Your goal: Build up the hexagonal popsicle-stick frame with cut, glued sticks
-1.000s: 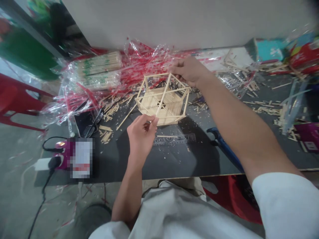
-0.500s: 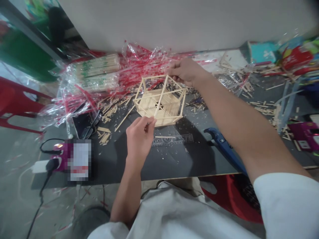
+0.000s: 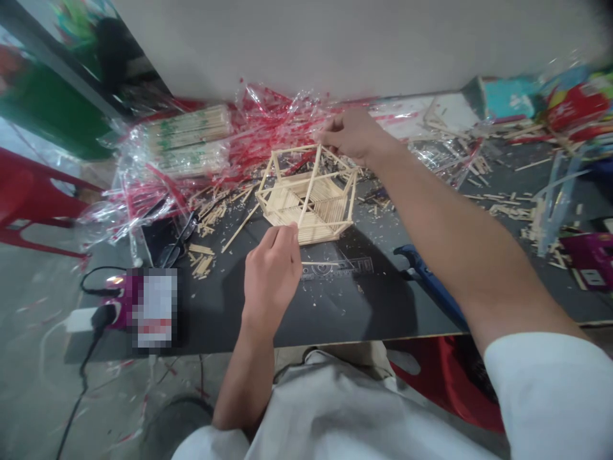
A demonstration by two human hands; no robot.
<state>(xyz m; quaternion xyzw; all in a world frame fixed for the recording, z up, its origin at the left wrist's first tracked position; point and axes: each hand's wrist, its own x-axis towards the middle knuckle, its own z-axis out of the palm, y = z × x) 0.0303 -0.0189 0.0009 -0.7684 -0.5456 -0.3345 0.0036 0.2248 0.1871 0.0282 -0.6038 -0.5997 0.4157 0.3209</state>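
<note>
A hexagonal frame of thin wooden sticks (image 3: 330,211), with a slatted base and open upper rim, stands on the dark table. One wooden stick (image 3: 309,188) runs across its top from the far corner to the near side. My left hand (image 3: 272,271) is closed at this stick's near end, knuckles up, its fingertips partly hidden. At the far corner, my right hand (image 3: 354,137) has its fingers pinched together by the stick's other end; the exact contact is hard to see. Just in front of the frame lies a clear ruler (image 3: 335,268) with a thin stick on it.
Stick packs (image 3: 189,137) and red-clear wrappers (image 3: 282,118) lie along the back. Cut stick pieces (image 3: 201,259) are scattered about. Blue-handled cutters (image 3: 433,284) sit under my right forearm. A purple power strip (image 3: 127,300) and a pixelated phone-like object (image 3: 156,306) are at left.
My left hand has rolled over slightly at the stick's near end, hiding the fingertips more. My right hand stays at the far corner, and the frame has barely moved.
</note>
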